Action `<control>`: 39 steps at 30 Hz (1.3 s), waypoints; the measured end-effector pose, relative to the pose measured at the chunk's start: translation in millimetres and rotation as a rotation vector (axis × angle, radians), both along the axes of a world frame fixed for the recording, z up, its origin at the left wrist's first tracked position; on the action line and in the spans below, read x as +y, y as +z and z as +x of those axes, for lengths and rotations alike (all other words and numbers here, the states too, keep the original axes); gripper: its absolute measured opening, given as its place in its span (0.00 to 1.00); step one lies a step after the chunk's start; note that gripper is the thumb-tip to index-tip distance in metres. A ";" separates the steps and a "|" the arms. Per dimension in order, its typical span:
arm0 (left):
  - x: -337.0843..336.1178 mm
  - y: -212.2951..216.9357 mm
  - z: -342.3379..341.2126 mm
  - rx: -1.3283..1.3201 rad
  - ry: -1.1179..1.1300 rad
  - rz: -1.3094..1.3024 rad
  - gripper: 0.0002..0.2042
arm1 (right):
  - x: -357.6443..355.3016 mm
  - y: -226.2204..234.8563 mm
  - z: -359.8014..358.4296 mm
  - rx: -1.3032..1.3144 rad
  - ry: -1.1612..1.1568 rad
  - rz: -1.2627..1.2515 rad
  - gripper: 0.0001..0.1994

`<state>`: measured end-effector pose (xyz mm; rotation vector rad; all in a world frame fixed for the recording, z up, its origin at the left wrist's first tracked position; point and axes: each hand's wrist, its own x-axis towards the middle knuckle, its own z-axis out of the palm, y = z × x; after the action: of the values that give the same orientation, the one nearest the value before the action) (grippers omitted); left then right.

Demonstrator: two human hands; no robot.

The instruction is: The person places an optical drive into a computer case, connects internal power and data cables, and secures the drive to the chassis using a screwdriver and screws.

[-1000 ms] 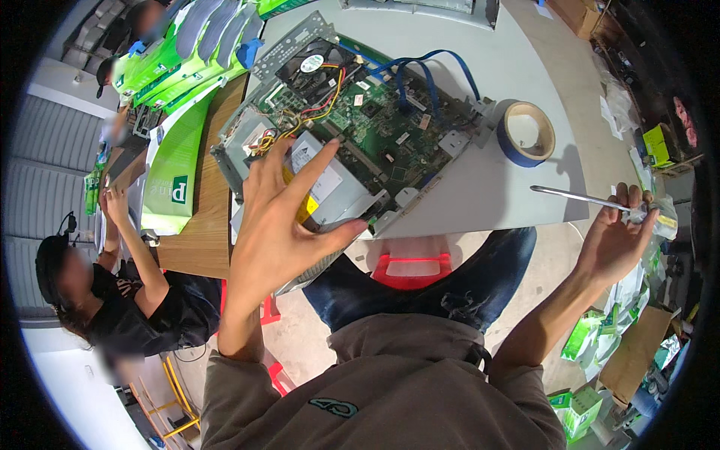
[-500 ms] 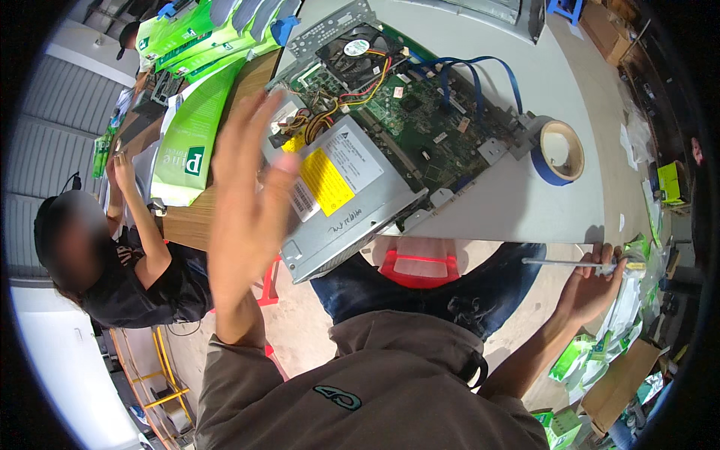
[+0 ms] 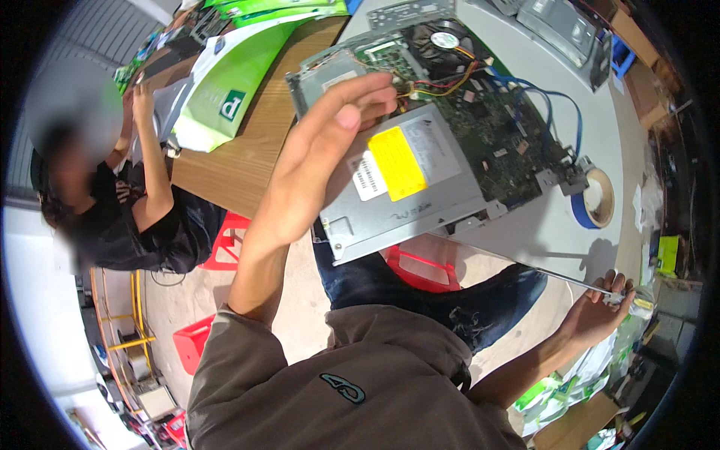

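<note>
My left hand is over the left side of a silver power supply with a yellow label. Its fingers are stretched out and slightly curved, by the bundled wires; whether they touch anything I cannot tell. The power supply sits in an opened computer chassis, beside a green circuit board and a black fan. Off to the right, past the table's near edge, my right hand grips a screwdriver. Its long thin shaft points left, away from the chassis; the fingers partly hide its handle.
A roll of tape and blue cables lie right of the chassis on the grey table. Another metal case stands behind. Green-white bags cover the wooden table at left, where another person sits. A red stool is below.
My left hand has moved right and up over the power supply, toward the wires. The screwdriver's shaft has tilted, its tip end now higher than the handle. The whole view has shifted.
</note>
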<state>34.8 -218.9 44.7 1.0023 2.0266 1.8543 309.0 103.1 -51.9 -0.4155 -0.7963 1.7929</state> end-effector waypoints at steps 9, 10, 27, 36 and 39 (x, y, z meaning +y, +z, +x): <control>-24.3 28.5 11.6 0.349 0.327 -0.132 0.28 | 10.2 1.0 -38.8 -0.241 -0.083 0.023 0.10; -23.3 30.7 10.4 0.452 0.369 -0.114 0.29 | 11.1 2.0 -38.7 -0.256 -0.045 0.035 0.10; 4.6 -20.8 -5.2 0.605 0.296 -0.506 0.20 | -17.5 -35.4 -65.5 -1.050 -0.592 0.894 0.15; 5.9 8.2 17.2 0.481 0.148 -0.712 0.37 | -23.9 -32.7 -67.7 -1.017 -0.513 0.829 0.12; 9.6 14.5 36.7 0.589 0.082 -0.812 0.54 | -25.7 -30.2 -67.5 -1.031 -0.481 0.826 0.14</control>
<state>71.6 -209.3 59.2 1.2728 2.7898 0.6012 241.5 77.4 -82.1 -0.8773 -1.8452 0.5988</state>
